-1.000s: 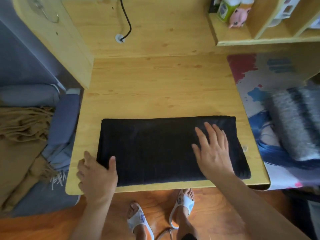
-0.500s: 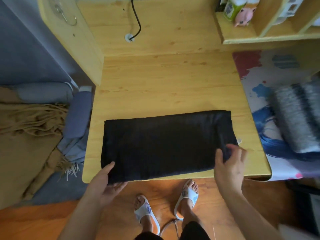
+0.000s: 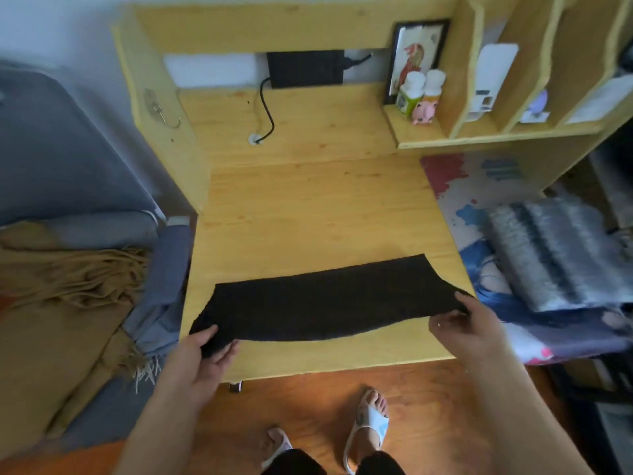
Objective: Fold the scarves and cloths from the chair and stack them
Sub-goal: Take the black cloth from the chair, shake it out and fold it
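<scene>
A black cloth (image 3: 325,303) stretches across the near part of the wooden desk (image 3: 318,207), its near edge raised off the top. My left hand (image 3: 202,354) grips the cloth's near left corner. My right hand (image 3: 469,327) pinches its near right corner. A tan fringed scarf (image 3: 68,279) and a grey-blue cloth (image 3: 164,296) lie on the grey chair (image 3: 51,149) at the left. A folded grey striped scarf (image 3: 555,258) rests at the right on the colourful mat (image 3: 459,186).
A black cable (image 3: 267,111) runs down to a hole at the back of the desk. Bottles and a pink figure (image 3: 423,111) stand on a small shelf at the right rear, beside wooden compartments. My feet in white sandals (image 3: 366,423) stand on the wooden floor below.
Both hands left the top of the flat cloth, took hold of its near corners and lifted that edge. The view tilted up toward the back of the desk.
</scene>
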{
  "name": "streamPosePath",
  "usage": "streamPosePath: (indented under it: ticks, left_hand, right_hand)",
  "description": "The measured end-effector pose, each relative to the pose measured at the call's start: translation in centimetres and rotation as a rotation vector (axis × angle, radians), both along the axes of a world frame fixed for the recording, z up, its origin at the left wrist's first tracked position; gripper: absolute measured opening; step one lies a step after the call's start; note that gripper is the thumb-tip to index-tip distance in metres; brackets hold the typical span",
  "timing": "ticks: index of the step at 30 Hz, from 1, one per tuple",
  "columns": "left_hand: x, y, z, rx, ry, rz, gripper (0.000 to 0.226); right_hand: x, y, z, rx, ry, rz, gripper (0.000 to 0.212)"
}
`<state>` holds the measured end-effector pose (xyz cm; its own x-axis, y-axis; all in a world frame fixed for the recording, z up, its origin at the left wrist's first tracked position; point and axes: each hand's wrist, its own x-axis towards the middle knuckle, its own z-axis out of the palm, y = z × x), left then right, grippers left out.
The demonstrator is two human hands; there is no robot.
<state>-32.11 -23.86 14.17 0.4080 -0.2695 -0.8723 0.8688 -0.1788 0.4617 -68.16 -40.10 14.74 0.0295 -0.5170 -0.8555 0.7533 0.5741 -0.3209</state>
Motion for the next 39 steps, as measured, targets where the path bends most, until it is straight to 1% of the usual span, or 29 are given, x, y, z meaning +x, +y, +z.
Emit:
streamPosePath:
  ticks: [1,3,6,7,10,13,15,17,18,21,22,23,24,25,27,28,29,30,31,32,33,34,35,36,37,38,39]
  left_hand:
    - [0.4,-0.5,1.6,-0.038,-0.048,-0.007,0.009]
    - [1.3,-1.6,4.9,-0.128,-0.174,-0.04,0.015]
    - [3.0,-3.9,8.8,-0.19,-0.292,-0.109,0.039]
    - [3.3,-4.8,10.0,-0.188,-0.307,-0.121,0.041]
    - [3.9,-7.1,13.6,-0.226,-0.306,-0.135,0.025]
    - [4.8,-7.8,15.1,-0.294,-0.386,-0.182,0.024]
    - [5.4,-7.4,14.7,-0.3,-0.437,-0.212,0.026]
    - [5.5,-6.8,12.9,-0.295,-0.468,-0.239,0.026]
    - [5.2,-6.4,11.4,-0.282,-0.482,-0.257,0.026]
    - [4.5,-5.4,4.4,-0.144,-0.565,-0.365,0.02]
    - [4.1,-4.7,0.9,-0.063,-0.595,-0.423,0.018]
    - [3.7,-3.9,-1.6,0.008,-0.623,-0.481,0.016]
    - [3.1,-2.7,-4.2,0.091,-0.657,-0.556,0.016]
    - [2.4,-1.5,-6.6,0.19,-0.696,-0.648,0.018]
    - [0.9,1.0,-9.8,0.421,-0.858,-0.864,0.027]
    - [0.0,2.0,-10.7,0.522,-0.99,-0.925,0.031]
    - [-1.1,2.5,-10.9,0.591,-1.16,-0.97,0.035]
    - [-2.5,2.6,-10.7,0.601,-1.353,-1.018,0.038]
    - [-4.2,2.1,-9.9,0.544,-1.529,-1.08,0.039]
    - [-5.8,1.0,-9.6,0.44,-1.651,-1.177,0.041]
    - [-7.2,-0.4,-9.8,0.347,-1.718,-1.298,0.045]
    - [-8.2,-2.1,-10.3,0.296,-1.748,-1.414,0.051]
    - [-8.8,-4.1,-11.1,0.291,-1.76,-1.498,0.056]
    - [-9.0,-6.2,-12.1,0.327,-1.754,-1.547,0.06]
    - [-8.8,-8.1,-13.0,0.385,-1.735,-1.564,0.062]
    - [-8.1,-9.8,-13.9,0.462,-1.7,-1.557,0.064]
    - [-7.2,-10.9,-14.8,0.539,-1.651,-1.532,0.066]
  right_hand:
    - [-0.1,-0.3,2.2,-0.08,0.019,-0.024,0.01]
    - [0.0,-1.6,5.9,-0.193,0.065,-0.051,0.019]
    - [1.5,-4.6,9.7,-0.222,0.081,0.041,0.021]
    - [2.2,-5.5,10.6,-0.216,0.082,0.072,0.022]
    - [3.3,-8.0,12.6,-0.241,0.062,0.106,0.023]
    - [3.6,-9.1,14.1,-0.322,0.034,0.098,0.022]
    - [3.6,-8.9,13.9,-0.354,0.028,0.09,0.017]
    - [3.2,-8.6,12.2,-0.381,0.032,0.13,0.006]
    - [2.8,-8.6,10.7,-0.387,0.031,0.148,0.007]
    - [1.3,-8.6,4.2,-0.35,0.081,0.201,0.035]
    - [0.8,-8.2,1.2,-0.326,0.121,0.232,0.05]
    - [0.1,-7.6,-1.2,-0.275,0.188,0.288,0.068]
    - [-0.6,-6.8,-4.1,-0.216,0.267,0.363,0.081]
    - [-1.3,-5.8,-6.8,-0.156,0.374,0.432,0.079]
    - [-2.6,-3.8,-10.7,-0.078,0.625,0.526,0.045]
    - [-3.3,-2.8,-11.7,-0.059,0.749,0.58,0.038]
    - [-3.7,-1.8,-11.7,-0.069,0.874,0.642,0.04]
    - [-3.8,-1.0,-11.5,-0.09,1.079,0.747,0.045]
    - [-3.5,-0.3,-11.0,-0.14,1.364,0.85,0.048]
    - [-2.6,0.1,-10.5,-0.266,1.619,0.895,0.046]
    - [-1.0,0.3,-10.1,-0.495,1.779,0.869,0.042]
    - [1.1,0.3,-10.1,-0.747,1.826,0.872,0.039]
    - [3.4,-0.3,-10.5,-0.953,1.831,0.95,0.04]
    - [5.4,-1.5,-11.5,-1.085,1.85,1.08,0.044]
    - [7.1,-3.1,-12.5,-1.129,1.891,1.24,0.05]
    - [8.3,-4.9,-13.4,-1.097,1.93,1.392,0.055]
    - [9.0,-6.9,-14.1,-1.022,1.959,1.505,0.061]
